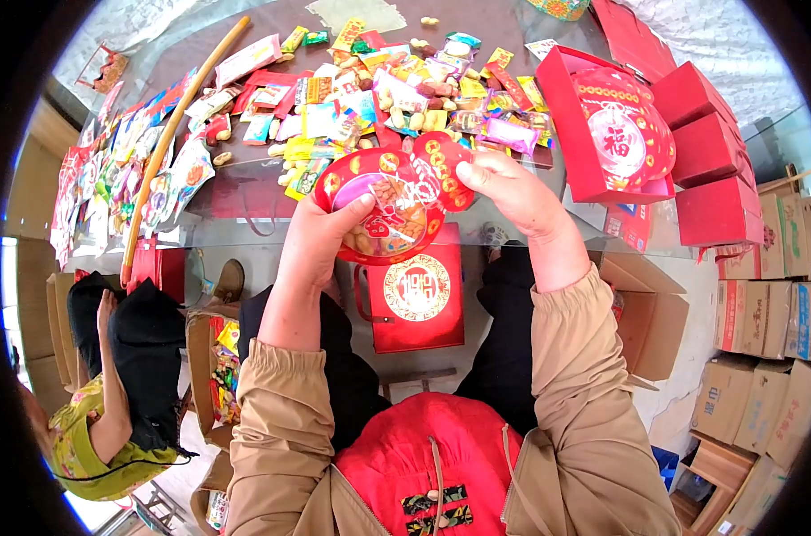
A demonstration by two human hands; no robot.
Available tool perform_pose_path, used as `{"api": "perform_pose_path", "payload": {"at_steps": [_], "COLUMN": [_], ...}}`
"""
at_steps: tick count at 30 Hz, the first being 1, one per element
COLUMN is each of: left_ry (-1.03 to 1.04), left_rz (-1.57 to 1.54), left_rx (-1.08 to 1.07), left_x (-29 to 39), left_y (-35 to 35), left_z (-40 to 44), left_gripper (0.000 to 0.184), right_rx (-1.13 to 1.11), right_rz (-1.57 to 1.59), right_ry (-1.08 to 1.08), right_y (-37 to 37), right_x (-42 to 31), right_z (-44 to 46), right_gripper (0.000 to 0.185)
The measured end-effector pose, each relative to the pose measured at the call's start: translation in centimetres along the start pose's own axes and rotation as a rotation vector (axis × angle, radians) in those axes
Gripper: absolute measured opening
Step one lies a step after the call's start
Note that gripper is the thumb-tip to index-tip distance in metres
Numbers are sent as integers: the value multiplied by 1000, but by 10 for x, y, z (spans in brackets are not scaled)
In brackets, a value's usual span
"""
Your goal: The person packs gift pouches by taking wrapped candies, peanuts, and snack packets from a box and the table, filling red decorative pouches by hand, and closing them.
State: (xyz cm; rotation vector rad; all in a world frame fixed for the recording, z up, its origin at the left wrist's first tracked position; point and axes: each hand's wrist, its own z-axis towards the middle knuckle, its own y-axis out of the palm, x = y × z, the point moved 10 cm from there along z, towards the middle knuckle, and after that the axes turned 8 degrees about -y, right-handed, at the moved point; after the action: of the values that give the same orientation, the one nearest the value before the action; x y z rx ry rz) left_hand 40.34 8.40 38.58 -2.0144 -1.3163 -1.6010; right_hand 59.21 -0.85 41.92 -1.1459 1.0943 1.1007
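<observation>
Both my hands hold up a red gourd-shaped packet (pixel 389 234) with gold coin prints. Nuts and snacks show through its round clear window. My left hand (pixel 320 230) grips the wide body, its thumb lying on the front. My right hand (pixel 517 188) pinches the narrow top at its right edge. Behind the packet, a large pile of wrapped sweets (pixel 405 94) and peanuts covers the table. Below it, between my knees, is a red gift box (pixel 383 332) with a round gold emblem and a handle; its upper part is hidden.
An open red box (pixel 577 134) holding similar red packets (pixel 624 143) stands at right, beside stacked red boxes (pixel 705 152). A wooden stick (pixel 168 134) crosses snack bags at left. Another person (pixel 92 429) sits lower left near an open carton (pixel 204 375). Cartons (pixel 758 313) line the right.
</observation>
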Motion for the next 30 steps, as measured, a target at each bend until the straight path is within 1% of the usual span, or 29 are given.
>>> {"api": "perform_pose_path", "payload": {"at_steps": [2,5,6,8,9,12,14,15,17,18,20,21,24,27,29,30], "left_ry": [16,-24,-13,8,-12,-72,-113,-92,-50,-60,-80,-55,-8,-24,-37,-21], "left_rz": [-7,72,44,-15,10,63,75,60,31,51,90,77,44,25,9,-6], "left_rx": [18,31,63,126,108,78,91,83,71,76,84,78,71,78,73,103], "left_x": [5,-6,-3,5,2,-7,-9,-6,-2,-4,-9,-8,-4,-2,2,3], "left_y": [4,-8,-7,1,-1,-9,-9,-7,-1,-3,-9,-7,-2,0,6,6], "left_z": [-2,3,1,-5,-3,2,1,0,-2,-1,2,2,2,-1,-4,-4], "left_gripper": [32,28,27,26,26,29,28,29,29,29,29,26,21,22,23,23], "right_rx": [-4,-12,-15,-7,-4,-75,-79,-81,-84,-86,-78,-74,-60,-24,25,50], "right_rz": [23,106,142,87,59,-404,-319,-277,-211,-179,-206,-221,-325,-470,-402,-368], "right_ry": [-6,-17,-21,-20,-20,51,-17,-51,-46,-43,-72,-86,-57,13,21,25], "right_y": [2,11,15,17,17,8,14,18,20,21,21,21,18,12,10,9], "right_x": [-4,-14,-17,-26,-28,-8,-23,-32,-31,-30,-31,-32,-31,-38,-23,-19], "right_z": [-1,-1,-1,-1,-1,2,0,1,2,2,2,1,3,1,2,2], "right_gripper": [35,33,33,32,31,34,36,37,37,37,37,37,34,31,30,29]}}
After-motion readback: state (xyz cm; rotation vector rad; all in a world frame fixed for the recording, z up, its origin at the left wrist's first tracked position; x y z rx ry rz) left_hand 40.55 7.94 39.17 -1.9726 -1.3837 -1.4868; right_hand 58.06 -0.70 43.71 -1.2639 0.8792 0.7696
